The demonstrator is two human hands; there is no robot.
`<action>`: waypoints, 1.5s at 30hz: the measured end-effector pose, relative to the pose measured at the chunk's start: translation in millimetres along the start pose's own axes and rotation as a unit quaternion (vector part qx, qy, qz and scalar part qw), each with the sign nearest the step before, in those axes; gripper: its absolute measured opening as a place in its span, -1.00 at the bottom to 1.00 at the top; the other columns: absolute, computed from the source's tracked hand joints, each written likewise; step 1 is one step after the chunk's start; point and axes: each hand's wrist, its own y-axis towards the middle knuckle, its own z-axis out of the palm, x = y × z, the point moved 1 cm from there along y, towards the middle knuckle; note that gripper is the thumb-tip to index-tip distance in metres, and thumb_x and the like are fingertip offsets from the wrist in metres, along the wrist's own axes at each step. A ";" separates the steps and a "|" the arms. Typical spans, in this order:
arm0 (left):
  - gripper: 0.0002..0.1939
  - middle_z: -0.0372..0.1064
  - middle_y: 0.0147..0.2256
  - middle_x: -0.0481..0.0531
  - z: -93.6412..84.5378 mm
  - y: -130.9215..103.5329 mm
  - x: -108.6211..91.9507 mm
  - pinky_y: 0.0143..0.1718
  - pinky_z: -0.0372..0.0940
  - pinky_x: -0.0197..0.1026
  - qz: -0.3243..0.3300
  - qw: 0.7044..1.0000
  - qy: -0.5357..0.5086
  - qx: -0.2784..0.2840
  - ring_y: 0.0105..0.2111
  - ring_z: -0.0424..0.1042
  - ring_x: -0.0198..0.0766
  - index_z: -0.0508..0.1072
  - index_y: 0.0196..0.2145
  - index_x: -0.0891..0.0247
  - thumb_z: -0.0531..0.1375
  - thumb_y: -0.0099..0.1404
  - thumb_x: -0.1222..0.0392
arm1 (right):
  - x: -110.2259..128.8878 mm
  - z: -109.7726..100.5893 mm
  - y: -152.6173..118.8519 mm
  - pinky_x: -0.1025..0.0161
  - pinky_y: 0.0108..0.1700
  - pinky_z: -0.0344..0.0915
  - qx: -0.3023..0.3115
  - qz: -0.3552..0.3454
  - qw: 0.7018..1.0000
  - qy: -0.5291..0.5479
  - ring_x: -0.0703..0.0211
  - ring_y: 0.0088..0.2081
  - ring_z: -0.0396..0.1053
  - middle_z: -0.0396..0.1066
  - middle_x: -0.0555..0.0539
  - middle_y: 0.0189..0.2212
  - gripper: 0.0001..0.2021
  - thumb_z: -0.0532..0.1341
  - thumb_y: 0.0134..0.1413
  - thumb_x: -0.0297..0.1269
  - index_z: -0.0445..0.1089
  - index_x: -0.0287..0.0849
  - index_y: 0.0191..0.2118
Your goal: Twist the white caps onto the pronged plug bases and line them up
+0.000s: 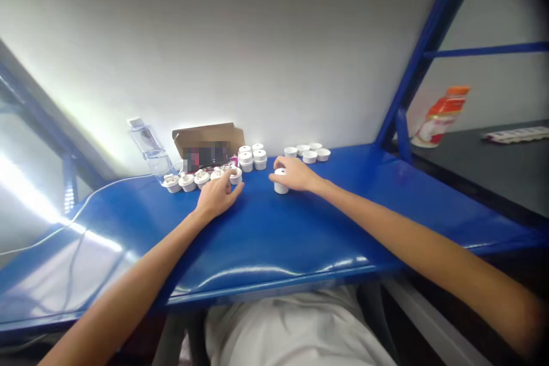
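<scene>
My right hand [295, 173] has its fingers around a white round capped housing [281, 187], which stands upright on the blue table [257, 240]. My left hand [217, 197] is at the right end of a row of white round cups with small fittings on top [187, 183]. Its thumb and index finger are spread apart, close to the last cup [235, 176], and nothing shows between them. Whether the index fingertip touches that cup I cannot tell. The left hand partly covers the cups behind it.
Behind the hands stands a group of closed white housings [246, 161]. Several shallow white caps [309, 156] lie further right. At the back left are a cardboard box [208, 133] and a tilted clear bottle [150, 148]. An orange-capped bottle [441, 117] stands on the dark surface beyond the blue frame [403, 91].
</scene>
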 end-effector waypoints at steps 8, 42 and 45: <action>-0.45 0.50 -0.22 0.14 5.6 -18.3 -39.9 -0.20 0.29 -0.10 0.152 0.986 -0.065 0.032 -0.28 0.48 -0.04 0.36 0.08 0.21 0.25 0.29 -0.20 | 44.7 20.8 -30.2 0.29 -0.65 0.16 0.193 0.136 0.871 0.430 0.22 -0.62 0.24 0.38 -0.09 -0.60 -0.43 0.06 0.24 0.26 0.39 -0.18 -0.45; -0.47 0.52 -0.06 0.09 3.3 4.2 -1.7 0.09 0.27 0.02 -0.094 0.913 -0.388 0.090 0.02 0.46 0.02 0.41 -0.08 0.22 0.44 -0.01 0.14 | -48.8 2.9 0.9 0.08 0.05 0.34 -0.042 -0.101 0.991 -0.078 -0.03 -0.06 0.45 0.48 -0.22 0.01 -0.61 0.20 0.19 -0.29 0.38 -0.24 0.13; -0.43 0.52 -0.03 0.12 3.5 4.9 4.5 0.13 0.24 0.05 -0.081 0.929 -0.349 0.092 0.06 0.45 0.05 0.40 -0.03 0.21 0.44 0.02 0.10 | -40.5 15.2 -3.9 0.07 0.10 0.35 0.010 -0.110 0.993 -0.040 -0.02 -0.01 0.47 0.47 -0.22 0.08 -0.54 0.20 0.21 -0.26 0.33 -0.22 0.22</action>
